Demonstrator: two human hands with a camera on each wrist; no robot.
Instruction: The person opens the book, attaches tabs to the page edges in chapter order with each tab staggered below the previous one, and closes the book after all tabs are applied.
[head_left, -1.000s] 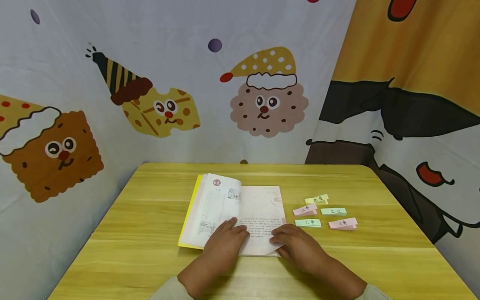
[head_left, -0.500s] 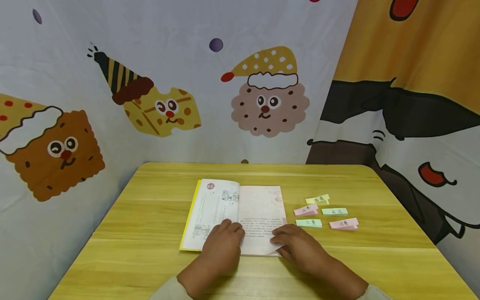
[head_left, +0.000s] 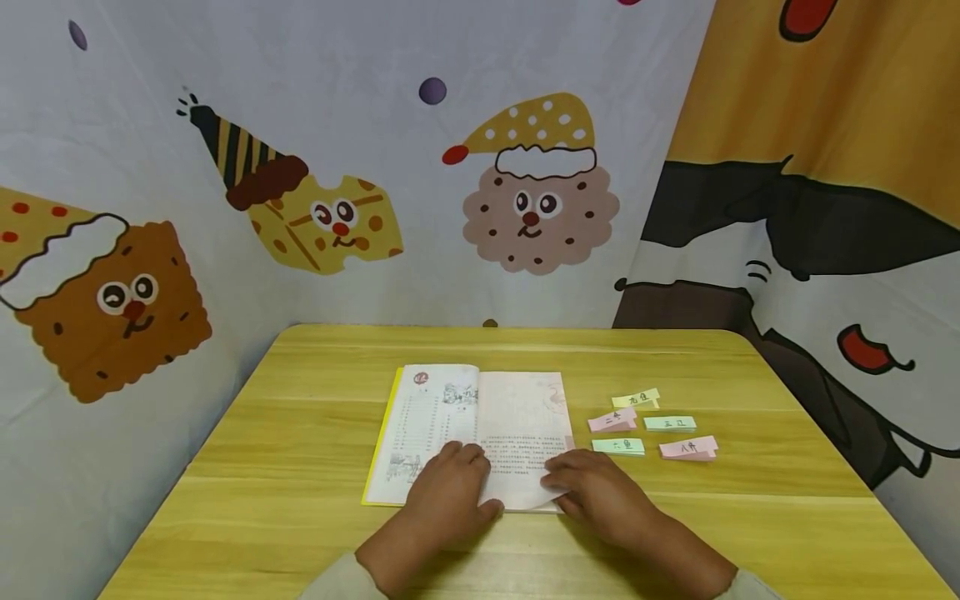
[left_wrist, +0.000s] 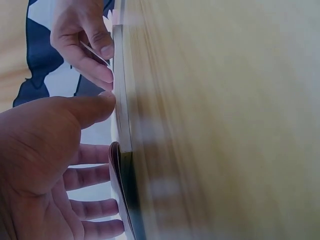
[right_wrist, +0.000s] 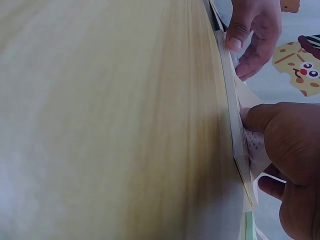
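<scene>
An open book (head_left: 517, 404) with a yellow cover edge lies on the wooden table, its left page (head_left: 416, 417) printed with lists and small drawings. My left hand (head_left: 447, 487) rests its straight fingers on the lower part of the left page near the fold, the thumb spread at the bottom edge. At the lower right corner, my right hand (head_left: 603, 493) pinches a lifted page (right_wrist: 257, 150) between thumb and fingers. In the left wrist view, that page shows edge-on in the right hand (left_wrist: 82, 37). The right thumb is hidden from the head view.
Several folded paper tabs with handwriting sit right of the book, among them a yellow tab (head_left: 635, 398), a green tab (head_left: 618, 447) and a pink tab (head_left: 687, 448). The table (head_left: 262, 467) stands against a cartoon-printed cloth (head_left: 337, 67).
The left page, curved upward before, now lies flatter. My left hand has shifted slightly down, and its thumb now extends to the right. The right hand has stayed at the corner.
</scene>
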